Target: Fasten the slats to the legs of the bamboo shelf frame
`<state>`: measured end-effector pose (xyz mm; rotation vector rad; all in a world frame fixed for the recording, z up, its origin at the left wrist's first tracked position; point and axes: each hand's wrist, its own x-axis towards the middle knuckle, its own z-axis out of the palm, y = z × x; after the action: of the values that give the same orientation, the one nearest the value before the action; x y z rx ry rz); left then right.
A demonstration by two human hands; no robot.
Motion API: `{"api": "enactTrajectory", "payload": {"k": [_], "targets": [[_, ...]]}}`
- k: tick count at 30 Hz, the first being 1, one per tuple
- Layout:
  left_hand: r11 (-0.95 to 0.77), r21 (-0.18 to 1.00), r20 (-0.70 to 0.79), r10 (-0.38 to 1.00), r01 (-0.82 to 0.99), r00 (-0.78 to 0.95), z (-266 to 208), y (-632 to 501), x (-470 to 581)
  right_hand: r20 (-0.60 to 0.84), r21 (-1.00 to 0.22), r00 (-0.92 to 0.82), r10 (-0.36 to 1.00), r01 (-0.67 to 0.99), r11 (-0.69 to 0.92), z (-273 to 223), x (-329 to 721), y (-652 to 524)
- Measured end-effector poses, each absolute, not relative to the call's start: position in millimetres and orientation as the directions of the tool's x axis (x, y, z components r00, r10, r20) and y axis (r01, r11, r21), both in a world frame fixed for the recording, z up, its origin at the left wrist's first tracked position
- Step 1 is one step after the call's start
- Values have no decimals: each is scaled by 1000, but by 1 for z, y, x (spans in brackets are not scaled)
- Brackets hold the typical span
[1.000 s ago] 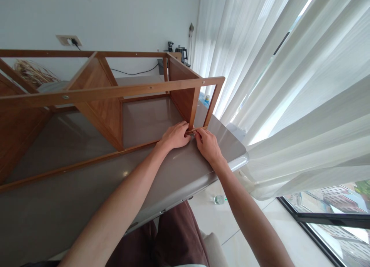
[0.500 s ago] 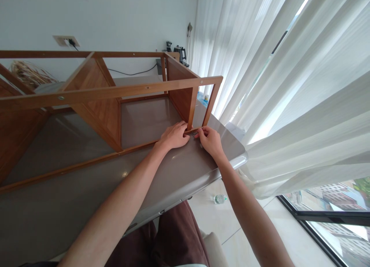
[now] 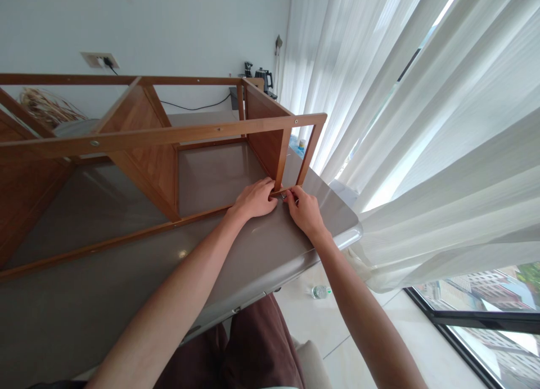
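Note:
A brown wooden shelf frame [image 3: 202,129] lies on its side on a grey, glossy table. My left hand [image 3: 256,198] is closed around its lower rail near the right end, with fingers behind the wood and the thumb in front. Just to the right, my right hand [image 3: 302,204] pinches a thin, shiny metal piece that looks like a hex key [image 3: 283,197], close against the same rail. Most of that piece is hidden by my fingers. Several screw heads or holes dot the upper front rail.
The table's rounded corner [image 3: 356,231] is to the right, near white curtains [image 3: 422,153]. A plastic bottle [image 3: 320,292] is on the floor below. Behind the frame are a dark kettle [image 3: 264,78], a cable and a bundle of dry stalks [image 3: 48,109].
My right hand has turned slightly at the wrist and fingers, still beside the rail's end. The left hand keeps its hold. The view has shifted a little.

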<state>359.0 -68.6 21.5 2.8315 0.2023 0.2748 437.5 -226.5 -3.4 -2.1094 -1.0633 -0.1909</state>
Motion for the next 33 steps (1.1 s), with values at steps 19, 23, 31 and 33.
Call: {"api": "enactTrajectory", "payload": {"k": [19,23,31,33], "targets": [[-958,273,193,144,88,971,20,-68,360,490,-304,487,723,873,-382,-3,430,-224],[-959,266,194,149,94,970,19,-67,360,500,-315,483,719,875,-369,-4,431,-225],[-961,262,203,145,89,968,17,-67,361,472,-490,592,653,792,-363,-3,435,-226],[-960,264,201,151,95,968,17,-67,361,438,-576,645,626,736,-356,-2,437,-227]]}}
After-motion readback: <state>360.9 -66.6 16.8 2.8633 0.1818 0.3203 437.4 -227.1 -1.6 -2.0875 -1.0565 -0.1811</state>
